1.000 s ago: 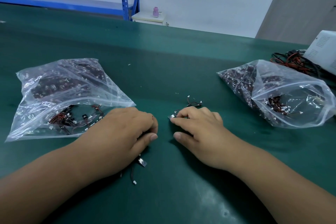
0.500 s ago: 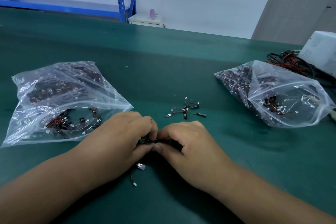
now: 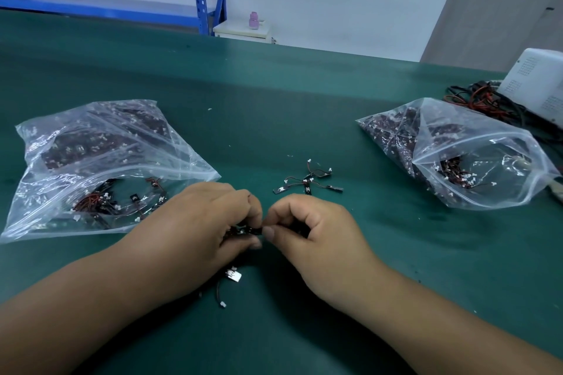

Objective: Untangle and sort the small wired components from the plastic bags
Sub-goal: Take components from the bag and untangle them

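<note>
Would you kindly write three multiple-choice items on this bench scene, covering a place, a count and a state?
1. Where does the loose cluster of wired parts lie?
A. inside the left bag
B. on the green mat between the bags
C. on the white box

2. How many plastic bags are there?
A. one
B. two
C. four

3. What are the hands doing?
A. resting flat
B. pinching a small wired part together
C. lifting a bag

Answers: 1 B, it sits on bare mat; 2 B, left bag and right bag; 3 B, left hand and right hand meet fingertips on it.
</note>
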Action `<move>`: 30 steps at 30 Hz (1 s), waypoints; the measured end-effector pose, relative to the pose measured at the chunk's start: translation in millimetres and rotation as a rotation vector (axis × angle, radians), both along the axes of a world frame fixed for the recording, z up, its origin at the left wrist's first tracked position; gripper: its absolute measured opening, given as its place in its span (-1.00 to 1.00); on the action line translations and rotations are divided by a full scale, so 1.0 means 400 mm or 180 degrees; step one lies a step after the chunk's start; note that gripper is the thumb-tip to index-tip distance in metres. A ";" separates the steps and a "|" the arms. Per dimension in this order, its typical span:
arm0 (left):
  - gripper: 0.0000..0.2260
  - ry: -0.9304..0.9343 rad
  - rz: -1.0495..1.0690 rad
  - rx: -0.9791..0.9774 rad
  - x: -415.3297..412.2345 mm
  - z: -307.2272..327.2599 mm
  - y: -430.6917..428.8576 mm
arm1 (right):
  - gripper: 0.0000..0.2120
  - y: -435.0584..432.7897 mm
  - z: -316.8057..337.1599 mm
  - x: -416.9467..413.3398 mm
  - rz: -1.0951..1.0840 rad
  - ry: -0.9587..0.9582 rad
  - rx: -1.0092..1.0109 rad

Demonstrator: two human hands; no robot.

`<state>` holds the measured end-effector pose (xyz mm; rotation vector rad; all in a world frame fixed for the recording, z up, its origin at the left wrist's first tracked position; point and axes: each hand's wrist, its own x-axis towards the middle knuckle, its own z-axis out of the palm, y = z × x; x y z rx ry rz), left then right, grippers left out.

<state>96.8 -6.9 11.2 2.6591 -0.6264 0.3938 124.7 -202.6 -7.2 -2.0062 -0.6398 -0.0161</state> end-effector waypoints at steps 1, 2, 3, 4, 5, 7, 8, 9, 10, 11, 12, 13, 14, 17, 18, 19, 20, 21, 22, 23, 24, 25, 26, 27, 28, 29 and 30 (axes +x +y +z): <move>-0.70 0.0005 -0.0012 0.0043 -0.001 0.000 0.000 | -0.83 -0.003 0.000 0.002 -0.0013 -0.0185 -0.0166; -0.69 -0.0002 -0.0035 0.0073 -0.003 -0.001 -0.001 | -0.84 -0.006 0.001 0.003 -0.0022 -0.0352 -0.0293; -0.68 -0.0009 -0.0056 0.0089 -0.005 0.000 -0.001 | -0.84 -0.010 0.004 0.005 -0.0040 -0.0495 -0.0351; -0.68 -0.0015 -0.0067 0.0106 -0.008 -0.001 0.000 | -0.84 -0.015 0.009 0.008 -0.0076 -0.0613 -0.0352; -0.67 -0.0019 -0.0062 0.0135 -0.010 -0.001 0.002 | -0.83 -0.022 0.018 0.013 -0.0123 -0.0690 -0.0308; -0.65 0.0062 -0.0017 0.0224 -0.013 -0.001 0.007 | -0.83 -0.039 0.042 0.030 -0.0263 -0.0581 -0.0106; -0.65 0.0116 -0.0007 0.0273 -0.013 -0.002 0.010 | -0.82 -0.050 0.055 0.040 -0.0350 -0.0430 0.0021; -0.66 0.0151 -0.0020 0.0324 -0.012 -0.003 0.013 | -0.80 -0.060 0.068 0.051 -0.0437 -0.0281 0.0131; -0.68 0.0183 -0.0041 0.0381 -0.010 -0.003 0.015 | -0.80 -0.070 0.080 0.062 -0.0513 -0.0162 0.0201; -0.70 0.0207 -0.0066 0.0438 -0.008 -0.003 0.016 | -0.81 -0.080 0.090 0.070 -0.0571 -0.0078 0.0233; -0.74 0.0201 -0.0091 0.0489 -0.006 -0.003 0.017 | -0.81 -0.087 0.100 0.077 -0.0604 -0.0027 0.0239; -0.77 0.0179 -0.0117 0.0529 -0.005 -0.003 0.017 | -0.81 -0.092 0.108 0.082 -0.0606 0.0007 0.0228; -0.80 0.0181 -0.0150 0.0562 -0.003 -0.002 0.018 | -0.82 -0.095 0.115 0.086 -0.0578 0.0049 0.0202; -0.75 0.0273 -0.0255 0.0601 -0.002 0.000 0.019 | -0.81 -0.105 0.132 0.090 -0.0392 0.0244 0.0045; -0.72 0.0284 -0.0291 0.0599 -0.002 0.000 0.020 | -0.80 -0.109 0.136 0.091 -0.0332 0.0287 -0.0036; -0.70 0.0282 -0.0330 0.0594 -0.002 -0.001 0.020 | -0.79 -0.114 0.140 0.092 -0.0285 0.0301 -0.0115; -0.68 0.0272 -0.0364 0.0583 -0.003 -0.001 0.019 | -0.78 -0.118 0.144 0.094 -0.0254 0.0287 -0.0184; -0.68 0.0251 -0.0390 0.0567 -0.004 -0.001 0.018 | -0.77 -0.123 0.148 0.095 -0.0241 0.0259 -0.0245; -0.70 0.0225 -0.0411 0.0560 -0.005 -0.001 0.018 | -0.77 -0.126 0.151 0.097 -0.0239 0.0224 -0.0298; -0.71 0.0195 -0.0428 0.0565 -0.005 0.000 0.017 | -0.78 -0.130 0.154 0.098 -0.0242 0.0191 -0.0339; -0.72 0.0165 -0.0445 0.0575 -0.004 0.001 0.017 | -0.78 -0.132 0.156 0.099 -0.0242 0.0162 -0.0361; -0.73 0.0136 -0.0465 0.0585 -0.003 0.002 0.017 | -0.80 -0.133 0.157 0.100 -0.0237 0.0141 -0.0374; -0.74 0.0117 -0.0489 0.0597 -0.002 0.002 0.017 | -0.81 -0.133 0.157 0.099 -0.0219 0.0130 -0.0385; -0.75 0.0110 -0.0518 0.0609 -0.001 0.002 0.016 | -0.83 -0.132 0.157 0.098 -0.0187 0.0134 -0.0399; -0.77 0.0107 -0.0551 0.0621 0.000 0.001 0.015 | -0.85 -0.131 0.156 0.096 -0.0146 0.0146 -0.0409; -0.80 0.0097 -0.0585 0.0622 0.001 0.000 0.014 | -0.86 -0.130 0.156 0.094 -0.0111 0.0158 -0.0417; -0.83 0.0078 -0.0619 0.0610 0.001 -0.001 0.012 | -0.86 -0.130 0.156 0.093 -0.0095 0.0158 -0.0421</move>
